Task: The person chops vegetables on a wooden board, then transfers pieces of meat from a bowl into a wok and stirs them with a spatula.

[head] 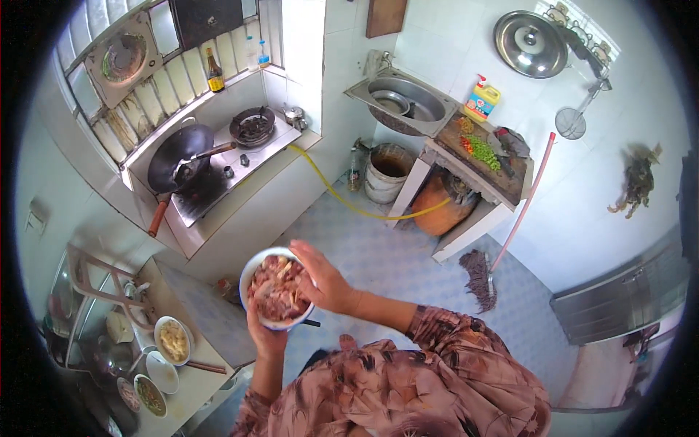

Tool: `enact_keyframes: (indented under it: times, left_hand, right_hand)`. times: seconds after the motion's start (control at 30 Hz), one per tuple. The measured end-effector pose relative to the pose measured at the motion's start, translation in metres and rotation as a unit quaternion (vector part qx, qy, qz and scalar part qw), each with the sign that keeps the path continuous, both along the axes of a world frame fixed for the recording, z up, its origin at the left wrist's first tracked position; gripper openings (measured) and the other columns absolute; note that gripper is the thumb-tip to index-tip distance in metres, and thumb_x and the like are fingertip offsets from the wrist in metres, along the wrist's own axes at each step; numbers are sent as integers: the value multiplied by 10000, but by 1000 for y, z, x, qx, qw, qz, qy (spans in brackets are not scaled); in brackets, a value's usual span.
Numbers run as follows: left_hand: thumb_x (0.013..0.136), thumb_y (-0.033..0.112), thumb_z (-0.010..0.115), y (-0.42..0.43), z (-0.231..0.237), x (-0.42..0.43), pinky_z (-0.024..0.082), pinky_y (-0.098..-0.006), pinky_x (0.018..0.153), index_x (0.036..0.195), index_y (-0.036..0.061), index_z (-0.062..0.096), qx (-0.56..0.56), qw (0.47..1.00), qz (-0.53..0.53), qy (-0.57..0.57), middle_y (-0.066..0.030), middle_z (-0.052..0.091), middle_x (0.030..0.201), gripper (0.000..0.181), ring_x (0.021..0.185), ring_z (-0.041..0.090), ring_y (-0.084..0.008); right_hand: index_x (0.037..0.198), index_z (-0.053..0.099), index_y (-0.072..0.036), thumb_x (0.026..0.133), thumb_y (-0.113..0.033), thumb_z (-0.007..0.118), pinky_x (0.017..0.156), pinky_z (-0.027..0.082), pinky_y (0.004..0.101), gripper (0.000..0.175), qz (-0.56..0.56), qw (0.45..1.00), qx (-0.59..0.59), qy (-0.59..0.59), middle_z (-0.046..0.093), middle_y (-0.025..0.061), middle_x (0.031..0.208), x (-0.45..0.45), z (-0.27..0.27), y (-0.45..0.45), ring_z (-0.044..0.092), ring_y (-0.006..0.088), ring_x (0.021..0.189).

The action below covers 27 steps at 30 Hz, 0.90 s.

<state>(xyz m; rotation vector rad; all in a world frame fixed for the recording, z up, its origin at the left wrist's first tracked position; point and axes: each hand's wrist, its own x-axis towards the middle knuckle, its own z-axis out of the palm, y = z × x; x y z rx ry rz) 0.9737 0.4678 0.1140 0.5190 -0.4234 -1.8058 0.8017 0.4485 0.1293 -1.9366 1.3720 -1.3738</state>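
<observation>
A white bowl [246, 273] full of raw cut meat [276, 287] is held above the floor in front of me. My left hand [267, 332] grips its lower near side, thumb up against the rim. On the bowl's right side lies my right hand [325, 279], with its fingers along the rim and its thumb close to the meat. Just under the bowl, a short dark stick-like thing [311, 323] sticks out; I cannot tell what it is.
A wok [188, 145] with a spatula sits on the gas stove [218, 188]. Left, a counter [188, 393] bears bowls of food [173, 341] and chopsticks [207, 367]. Chopped green vegetables [483, 152] lie near the sink [431, 101]. A yellow hose [349, 203] hangs low; a mop [480, 281] leans right.
</observation>
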Motion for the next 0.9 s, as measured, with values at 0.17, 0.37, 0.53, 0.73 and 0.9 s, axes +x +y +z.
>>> enact_keyframes:
  times: [0.17, 0.37, 0.53, 0.73, 0.9]
  left_hand:
    - [924, 329, 436, -88, 15, -86, 445, -377, 947, 1292, 38, 419, -11, 998, -44, -32, -114, 532, 1242, 469, 1105, 551, -241]
    - [927, 278, 475, -178, 8, -177, 446, -358, 938, 1267, 52, 411, -19, 997, -36, -62, -103, 535, 1204, 413, 1077, 555, -210]
    - [918, 276, 498, -264, 3, -253, 463, -347, 911, 1246, 45, 419, -19, 996, -56, -73, -107, 537, 1184, 409, 1060, 557, -211]
    - [904, 284, 515, -378, 18, -350, 465, -313, 849, 1178, 11, 477, -63, 975, -57, -203, -110, 553, 1127, 388, 995, 567, -187]
    - [888, 286, 536, -462, 30, -434, 442, -294, 849, 1131, -1, 508, -115, 950, -57, -284, -94, 568, 1068, 377, 964, 549, -161]
  right_hand:
    - [1298, 370, 44, 833, -149, 506, 1073, 255, 419, 522, 26, 988, -58, 140, 365, 278, 1316, -75, 35, -63, 346, 419, 1241]
    - [1316, 367, 41, 882, -226, 508, 1059, 269, 407, 529, -37, 994, 40, 97, 359, 283, 1328, -157, 26, -143, 339, 404, 1256]
    - [1337, 363, 21, 904, -318, 468, 1063, 255, 408, 560, -83, 988, 101, 85, 340, 270, 1354, -213, 4, -236, 335, 397, 1257]
    - [1328, 389, -13, 901, -375, 445, 1061, 232, 488, 562, -153, 981, 85, 84, 305, 247, 1387, -291, -17, -346, 267, 432, 1280]
    - [1347, 356, -29, 909, -366, 422, 1057, 227, 510, 557, -187, 976, 102, 52, 301, 243, 1393, -366, -13, -424, 249, 442, 1285]
